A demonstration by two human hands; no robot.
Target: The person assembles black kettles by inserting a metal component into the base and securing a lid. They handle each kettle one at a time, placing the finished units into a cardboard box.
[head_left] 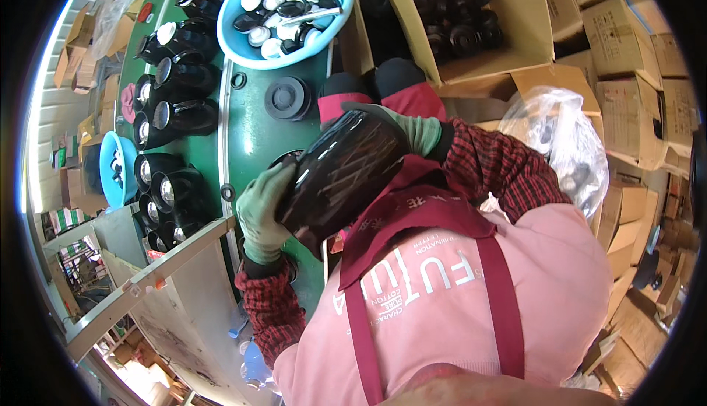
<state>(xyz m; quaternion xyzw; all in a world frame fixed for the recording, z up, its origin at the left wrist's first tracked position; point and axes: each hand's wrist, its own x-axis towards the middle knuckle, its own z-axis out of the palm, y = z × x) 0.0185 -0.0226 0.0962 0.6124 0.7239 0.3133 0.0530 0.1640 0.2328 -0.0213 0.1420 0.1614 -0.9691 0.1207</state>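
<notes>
A glossy black jug (346, 163) lies tilted across the front of my apron, held between both hands. My left hand (264, 211), in a pale green glove, is closed round its lower left end. My right hand (416, 132), gloved too, grips the upper right end; its fingertips are partly hidden behind the jug. On the green bench (250, 133) beyond sits a round black lid-like part (287, 98). Small black rings (238, 80) lie near it.
Black jugs (177, 115) stand in rows along the bench's left side. At the far end, a blue basin (228, 37) holds black and white lids. An open carton (515, 52) of black parts is at far right, above a clear plastic bag (560, 152). Stacked cartons (626, 45) line the right.
</notes>
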